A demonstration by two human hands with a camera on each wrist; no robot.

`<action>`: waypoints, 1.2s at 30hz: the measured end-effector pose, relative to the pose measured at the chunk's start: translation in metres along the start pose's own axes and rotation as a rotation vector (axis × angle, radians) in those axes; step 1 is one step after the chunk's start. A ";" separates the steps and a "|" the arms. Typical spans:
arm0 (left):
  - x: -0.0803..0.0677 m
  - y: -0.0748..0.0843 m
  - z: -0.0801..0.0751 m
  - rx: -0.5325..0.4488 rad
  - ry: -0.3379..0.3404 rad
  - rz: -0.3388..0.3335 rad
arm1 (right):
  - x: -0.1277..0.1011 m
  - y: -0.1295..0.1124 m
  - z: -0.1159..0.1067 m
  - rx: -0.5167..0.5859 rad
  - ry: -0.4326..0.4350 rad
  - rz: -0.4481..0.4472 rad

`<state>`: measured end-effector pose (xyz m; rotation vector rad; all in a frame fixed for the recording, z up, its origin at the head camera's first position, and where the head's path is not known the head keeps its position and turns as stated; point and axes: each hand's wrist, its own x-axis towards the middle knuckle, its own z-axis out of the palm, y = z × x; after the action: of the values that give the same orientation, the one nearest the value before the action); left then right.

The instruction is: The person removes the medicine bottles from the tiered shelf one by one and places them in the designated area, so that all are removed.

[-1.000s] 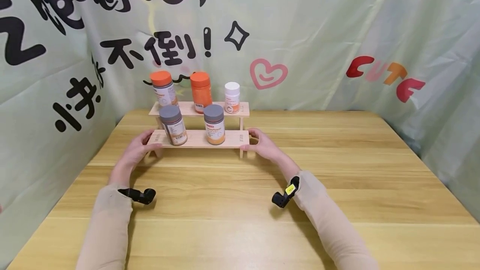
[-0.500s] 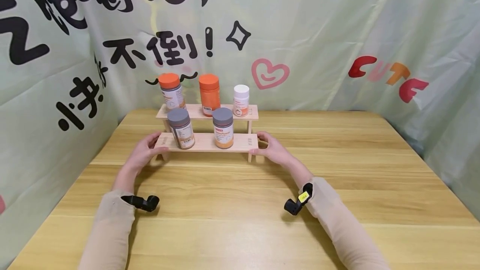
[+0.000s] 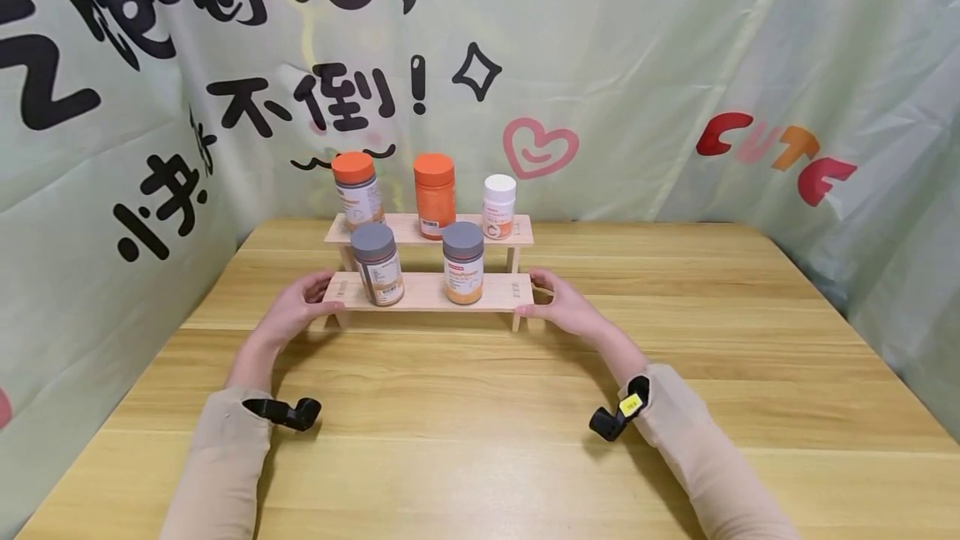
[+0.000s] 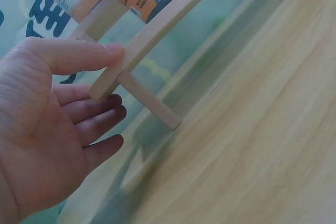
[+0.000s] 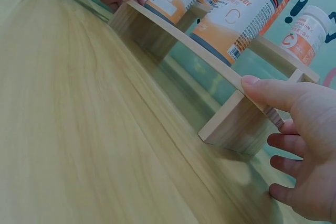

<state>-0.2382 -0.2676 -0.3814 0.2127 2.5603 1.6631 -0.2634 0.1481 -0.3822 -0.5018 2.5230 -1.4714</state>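
Wooden two-tier rack (image 3: pixel 422 290), pale, stood on the surface (image 3: pixel 480 432) toward its far edge, left of centre; gripped at both ends of the lower tier. Five capped bottles are carried upright on it.

Lower tier: one grey-lidded bottle (image 3: pixel 378 265), white and orange label, placed at left; a second grey-lidded jar (image 3: pixel 463 265), similarly labelled, placed right of centre, the two set apart.

Upper tier: an orange-lidded bottle (image 3: pixel 358 190) at left, its base partly hidden by the bottle in front; an all-orange bottle (image 3: pixel 435 197) in the middle; a smaller white bottle (image 3: pixel 499 207) at right.

Left hand (image 3: pixel 300 307): partly curled; the left end of the lower tier is pinched, the thumb being laid on the front edge and the other fingers spread lower and behind.

Right hand (image 3: pixel 566 307): partly curled likewise; the right end is pinched between thumb and forefinger, the remaining fingers being held loosely bent below.

Wrists: a black camera (image 3: pixel 288 413) is worn at left; another, a yellow-labelled camera (image 3: pixel 618 419), at right, both beside beige sleeves (image 3: pixel 221 465).

Background: a pale green cloth (image 3: pixel 622 65), printed with black characters, a pink heart (image 3: pixel 540 148) and the coloured word "CUTE"
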 end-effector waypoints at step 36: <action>0.006 0.002 0.019 -0.026 -0.118 0.117 | -0.025 0.007 -0.041 0.020 0.058 -0.023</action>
<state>-0.2415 -0.2488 -0.3872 0.4525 2.4828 1.6662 -0.2546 0.1936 -0.3682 -0.4942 2.5520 -1.5396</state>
